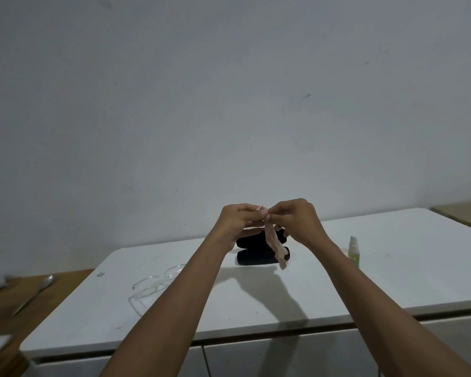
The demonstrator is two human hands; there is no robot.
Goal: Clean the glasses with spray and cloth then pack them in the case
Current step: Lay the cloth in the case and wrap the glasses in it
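Pink cloth (276,246) hangs pinched between left hand (238,223) and right hand (297,221) above the counter's far edge (365,217); shake it flat before wiping.

Both hands (267,221) raised — fingertips pinched together

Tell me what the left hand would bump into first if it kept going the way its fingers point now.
The left hand points right, toward the right hand. Both pinch the top of the pink cloth, so it would meet the right hand's fingers almost at once, though exact depth is unclear.
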